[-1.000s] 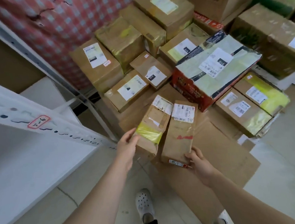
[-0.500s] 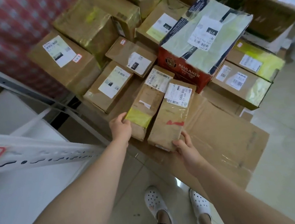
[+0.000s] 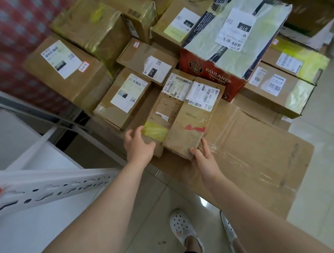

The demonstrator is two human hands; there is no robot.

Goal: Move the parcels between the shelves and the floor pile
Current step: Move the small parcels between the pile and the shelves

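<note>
A: Far left first?
B: White slotted shelf rail, with white board below it. Only a small part of the shelving shows, so I cannot tell what is shelved.
A: Left hand?
B: The left hand is on the near end of the yellow-taped parcel, fingers curled round that end. The thumb is not clear.
A: Next along?
B: The red-marked parcel, touching the first along its long side. The right hand pinches its near corner, thumb on top and fingers down the right edge.
A: Where do the two lie?
B: Over the flattened carton, at the front of the floor pile. Their far ends are just beside the Paulaner box. I cannot tell whether they are lifted or resting.
A: Progress?
B: My read is that much is left. Two parcels are in hand and many labelled boxes are stacked behind. This view does not settle whether these two are bound for the shelf or the pile.
</note>
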